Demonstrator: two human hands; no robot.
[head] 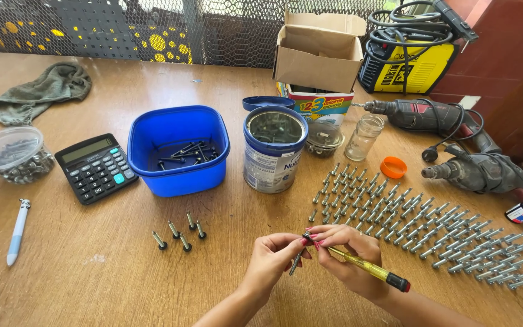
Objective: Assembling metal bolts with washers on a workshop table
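The left hand pinched a long grey metal screw between its fingertips, just in front of the blue square plastic tub and a little to its right. The right hand gripped a yellow clear-handled screwdriver, whose tip met the screw's head where the two hands came together.

Five short dark-headed screws stood on the wooden table just in front of the tub. To the tub's right stood an open metal tin, and beyond that lay rows of grey bolts. A black calculator lay to the tub's left.

With the screw gripped only by the fingertips, it seemed likely to twist loose and drop if the screwdriver pressed off-centre. A slipping tip might also jab the left fingers, and a falling screw could scatter the standing five.
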